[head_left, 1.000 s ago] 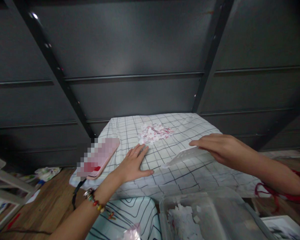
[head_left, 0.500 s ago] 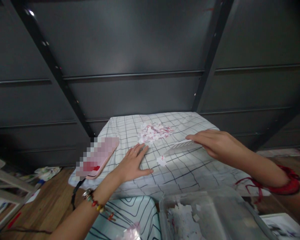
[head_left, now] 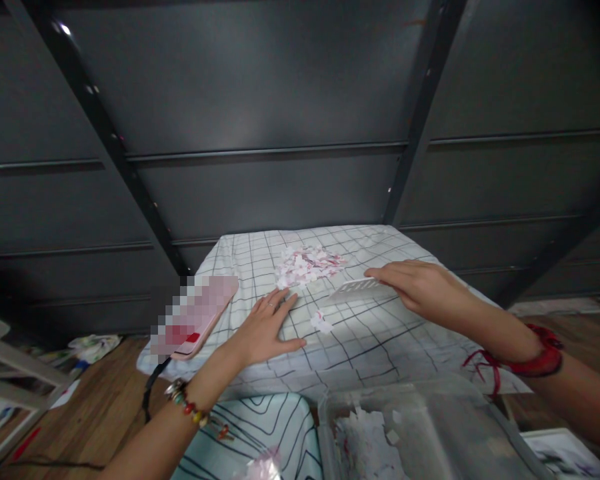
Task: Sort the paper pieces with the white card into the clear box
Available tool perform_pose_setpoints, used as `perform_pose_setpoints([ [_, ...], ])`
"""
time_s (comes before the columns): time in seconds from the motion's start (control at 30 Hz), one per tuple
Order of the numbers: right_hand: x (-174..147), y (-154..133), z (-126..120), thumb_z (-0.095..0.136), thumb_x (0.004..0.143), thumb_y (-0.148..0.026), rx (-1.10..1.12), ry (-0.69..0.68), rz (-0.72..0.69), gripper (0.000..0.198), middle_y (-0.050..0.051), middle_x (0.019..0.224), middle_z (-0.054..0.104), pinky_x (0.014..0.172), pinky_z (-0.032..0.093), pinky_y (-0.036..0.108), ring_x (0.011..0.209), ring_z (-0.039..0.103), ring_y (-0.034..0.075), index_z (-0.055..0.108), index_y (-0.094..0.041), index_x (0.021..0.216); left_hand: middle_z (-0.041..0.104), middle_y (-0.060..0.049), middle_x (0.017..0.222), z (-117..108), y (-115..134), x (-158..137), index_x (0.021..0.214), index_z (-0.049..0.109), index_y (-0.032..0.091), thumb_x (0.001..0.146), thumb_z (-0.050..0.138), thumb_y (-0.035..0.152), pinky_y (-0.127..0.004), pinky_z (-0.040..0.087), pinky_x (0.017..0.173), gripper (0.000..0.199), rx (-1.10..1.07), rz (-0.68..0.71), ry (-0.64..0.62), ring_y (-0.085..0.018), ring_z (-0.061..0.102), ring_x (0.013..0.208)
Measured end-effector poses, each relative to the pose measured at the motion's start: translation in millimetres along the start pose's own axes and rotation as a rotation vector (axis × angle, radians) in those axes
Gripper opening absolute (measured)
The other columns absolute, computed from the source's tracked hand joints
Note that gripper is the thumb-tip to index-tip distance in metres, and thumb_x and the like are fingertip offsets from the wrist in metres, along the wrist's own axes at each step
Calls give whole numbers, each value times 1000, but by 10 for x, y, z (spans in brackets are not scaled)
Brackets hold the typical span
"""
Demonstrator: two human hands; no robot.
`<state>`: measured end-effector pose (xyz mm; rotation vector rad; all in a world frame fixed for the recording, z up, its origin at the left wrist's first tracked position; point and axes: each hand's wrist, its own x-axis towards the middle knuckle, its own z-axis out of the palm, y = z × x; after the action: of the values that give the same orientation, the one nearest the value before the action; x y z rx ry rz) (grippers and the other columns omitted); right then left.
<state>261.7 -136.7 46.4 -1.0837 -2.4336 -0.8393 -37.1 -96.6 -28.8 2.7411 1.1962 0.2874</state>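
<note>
My left hand (head_left: 267,330) lies on the white checked cloth (head_left: 250,250) with its fingers spread and nothing in them. My right hand (head_left: 417,283) grips a thin white slotted piece (head_left: 355,287), tilted with its lower edge close to the cloth; I cannot tell its exact kind. Between the hands, a small cluster of white paper bits (head_left: 321,323) sits on the cloth. Farther back is a larger pile of torn paper bits (head_left: 307,265), white with pink and red marks, just beyond my left fingertips.
A pink-edged phone (head_left: 205,320), partly blurred out, lies at the left with a black cable. In front stand a clear plastic box (head_left: 325,407) containing paper pieces and a pale green striped cushion (head_left: 265,420). Dark metal panels (head_left: 270,193) rise behind the table.
My right hand has moved slightly left and the slotted piece has tilted, showing more of its slots. The small cluster has shifted a little left. My left hand stays put.
</note>
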Motion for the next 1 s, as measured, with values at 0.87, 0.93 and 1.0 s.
perform_pose_setpoints([
  [0.87, -43, -79, -101, 36, 69, 2, 37, 18, -74, 45, 4, 85, 70, 67, 51, 27, 72, 63, 14, 61, -17, 101, 29, -15, 145, -3, -5, -10, 137, 32, 19, 77, 58, 57, -54, 21, 107, 75, 12, 12, 24, -37, 23, 133],
  [0.93, -36, -72, -92, 35, 68, 2, 4, 31, -69, 45, 4, 85, 70, 66, 50, 28, 70, 63, 14, 61, -17, 100, 29, -15, 145, 2, -9, -10, 137, 32, 19, 78, 58, 57, -54, 21, 107, 75, 11, 14, 26, -37, 24, 133],
  [1.0, -32, -66, -87, 35, 68, 3, -12, 52, -64, 45, 4, 83, 70, 65, 50, 27, 69, 63, 14, 61, -16, 100, 29, -16, 145, 2, -8, -8, 137, 32, 18, 78, 57, 57, -54, 22, 107, 75, 15, 19, 21, -37, 24, 133],
])
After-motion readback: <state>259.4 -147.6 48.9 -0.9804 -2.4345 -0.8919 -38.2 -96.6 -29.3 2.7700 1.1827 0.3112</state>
